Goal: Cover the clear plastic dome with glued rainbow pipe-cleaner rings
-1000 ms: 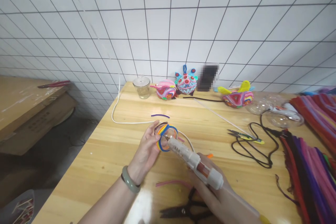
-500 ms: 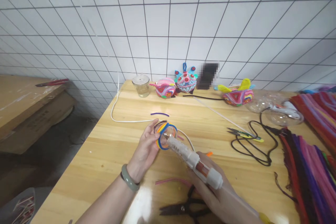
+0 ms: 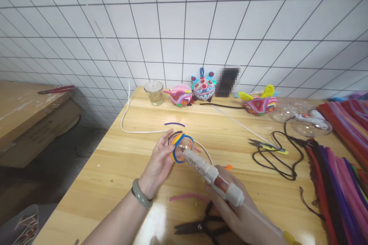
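Head view, the only one I've got. The left hand (image 3: 159, 164) has its fingers curled round a small clear ball (image 3: 181, 147) banded with blue, yellow and orange pipe cleaners. It grips the ball from the left side and holds it just above the wooden table (image 3: 120, 168), thumb on top. There's a green bangle (image 3: 140, 196) on that wrist.

The right hand (image 3: 232, 214) is closed round the handle of a white glue gun (image 3: 212, 178). The nozzle points up and left and touches the near right side of the ball, opposite the left fingers. I can't tell if the trigger is being pressed, the gun body hides it.

Right under the right hand lie black scissors (image 3: 201, 227), with a pink pipe cleaner (image 3: 186, 198) just beside them. There's a tiny orange bit (image 3: 229, 167) near the gun and a short purple piece (image 3: 174, 124) just behind the ball. A white cord (image 3: 126, 122) loops off to the left edge.

Further back along the tiled wall are a glass jar (image 3: 155, 92), a pink craft figure (image 3: 181, 96), a blue one (image 3: 203, 87) and one with yellow wings (image 3: 260, 103). Off to the right are snips (image 3: 268, 146), a tangled black cable (image 3: 283, 160), clear half shells (image 3: 310, 124) and a big pile of pipe cleaners (image 3: 339, 183), all well apart from the hands
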{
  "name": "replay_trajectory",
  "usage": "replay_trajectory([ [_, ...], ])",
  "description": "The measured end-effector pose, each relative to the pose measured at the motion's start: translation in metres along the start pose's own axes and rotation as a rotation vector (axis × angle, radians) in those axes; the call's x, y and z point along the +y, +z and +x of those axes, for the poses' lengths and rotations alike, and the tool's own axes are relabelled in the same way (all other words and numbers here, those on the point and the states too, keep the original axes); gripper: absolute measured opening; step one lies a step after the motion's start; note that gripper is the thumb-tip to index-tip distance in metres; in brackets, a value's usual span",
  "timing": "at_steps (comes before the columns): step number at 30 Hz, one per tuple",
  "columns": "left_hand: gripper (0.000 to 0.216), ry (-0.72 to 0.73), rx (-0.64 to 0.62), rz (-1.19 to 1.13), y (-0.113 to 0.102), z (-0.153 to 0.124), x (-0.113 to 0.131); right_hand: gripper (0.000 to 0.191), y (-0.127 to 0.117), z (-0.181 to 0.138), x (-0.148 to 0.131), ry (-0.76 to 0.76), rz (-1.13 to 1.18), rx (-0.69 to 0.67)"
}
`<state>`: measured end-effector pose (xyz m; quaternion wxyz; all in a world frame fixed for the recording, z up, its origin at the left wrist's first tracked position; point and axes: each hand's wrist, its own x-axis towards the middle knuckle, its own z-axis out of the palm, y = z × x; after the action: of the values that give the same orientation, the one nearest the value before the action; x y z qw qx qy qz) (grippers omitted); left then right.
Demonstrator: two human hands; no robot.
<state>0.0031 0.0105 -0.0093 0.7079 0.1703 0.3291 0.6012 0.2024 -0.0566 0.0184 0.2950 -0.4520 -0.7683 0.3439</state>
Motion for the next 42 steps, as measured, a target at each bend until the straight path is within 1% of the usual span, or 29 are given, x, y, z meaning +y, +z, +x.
replay_trajectory([
  [6,0.04,0.017,-0.019,0.009,-0.0007,0.0008,-0.0004,0.015,-0.0018,0.0003,-0.001,0.006,0.008,-0.018],
  [12,0.041,0.013,-0.005,0.014,-0.0004,0.0002,0.0002,0.017,-0.002,0.0012,-0.0015,0.01,0.005,-0.007],
  [19,0.041,0.009,-0.015,0.031,0.0003,-0.0008,0.001,0.015,-0.0017,0.001,-0.0004,-0.032,-0.036,0.042],
  [24,0.042,0.007,-0.013,0.031,0.0,-0.0008,0.001,0.017,-0.0024,0.0019,-0.0007,-0.018,-0.033,0.029],
  [28,0.041,0.005,-0.022,0.036,0.0004,-0.0003,0.0011,0.017,-0.0039,0.0023,-0.0017,-0.063,-0.062,0.067],
  [31,0.041,0.001,-0.033,0.037,0.0003,-0.0005,0.0011,0.013,-0.005,0.0016,-0.0019,-0.093,-0.096,0.095],
  [38,0.042,-0.016,-0.032,0.027,-0.0003,-0.0004,0.0014,0.012,-0.0038,0.0002,0.0043,-0.068,-0.099,0.077],
  [42,0.041,-0.02,-0.029,0.02,0.0015,-0.0006,0.0021,0.013,-0.0039,0.0005,0.0037,-0.092,-0.096,0.093],
])
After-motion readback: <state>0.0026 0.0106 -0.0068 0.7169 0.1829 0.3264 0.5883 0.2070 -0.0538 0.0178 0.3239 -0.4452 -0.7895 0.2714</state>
